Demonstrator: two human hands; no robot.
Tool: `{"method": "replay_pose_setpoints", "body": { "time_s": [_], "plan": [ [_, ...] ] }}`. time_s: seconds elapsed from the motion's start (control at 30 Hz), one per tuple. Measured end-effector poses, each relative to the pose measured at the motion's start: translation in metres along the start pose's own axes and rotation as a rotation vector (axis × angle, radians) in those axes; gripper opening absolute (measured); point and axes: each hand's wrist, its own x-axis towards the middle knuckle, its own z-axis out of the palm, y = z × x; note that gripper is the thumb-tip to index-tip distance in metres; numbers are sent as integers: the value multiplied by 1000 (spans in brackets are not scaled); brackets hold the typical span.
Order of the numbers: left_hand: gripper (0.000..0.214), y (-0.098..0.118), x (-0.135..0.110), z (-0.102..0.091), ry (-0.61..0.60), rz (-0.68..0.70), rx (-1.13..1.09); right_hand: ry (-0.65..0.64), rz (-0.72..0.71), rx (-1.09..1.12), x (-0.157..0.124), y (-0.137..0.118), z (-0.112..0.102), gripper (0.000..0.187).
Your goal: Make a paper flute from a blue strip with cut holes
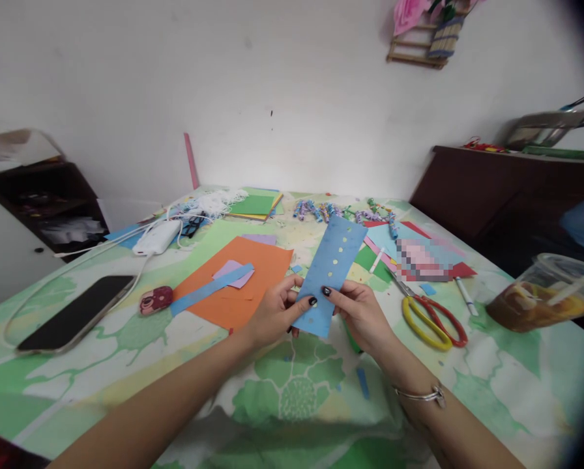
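While a phone (77, 314) lies on the tablecloth (296, 398) at left, orange paper (257, 266) sits right of it, blue strip (214, 288) across. Left hand (275, 314) pinches blue paper (324, 267) with pale dots, near end, held over the table; right hand (365, 316) pinches same end, right edge. Scissors (427, 322) just beside, plastic cup (526, 303) far right.
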Motion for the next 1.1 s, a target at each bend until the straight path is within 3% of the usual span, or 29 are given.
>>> {"method": "replay_pose_setpoints", "body": {
  "time_s": [0.27, 0.37, 0.47, 0.6, 0.7, 0.8, 0.87, 0.97, 1.1],
  "plan": [
    [32, 1, 3, -3, 25, -11, 26, 184, -73, -185, 3, -1, -2, 30],
    [33, -6, 8, -8, 86, -36, 95, 317, -108, -531, 5, -6, -7, 45],
    [31, -15, 13, -12, 119, -87, 155, 370, -72, -1012, 7, -8, -18, 33],
    [22, -23, 15, -14, 162, -154, 202, 298, 93, -1190, 9, 0, -33, 27],
    [19, -24, 15, -13, 167, -196, 200, 249, 159, -1235, 11, 6, -41, 20],
    [32, -24, 16, -12, 145, -219, 146, 253, 166, -1222, 13, 6, -46, 12],
    [40, -25, 16, -12, 118, -225, 84, 292, 141, -1180, 14, 2, -49, 19],
    [54, -27, 16, -12, 56, -238, -23, 337, 54, -1056, 15, -5, -52, 43],
    [92, -26, 15, -11, -34, -256, -133, 290, -55, -754, 17, -9, -57, 33]
  ]
}}
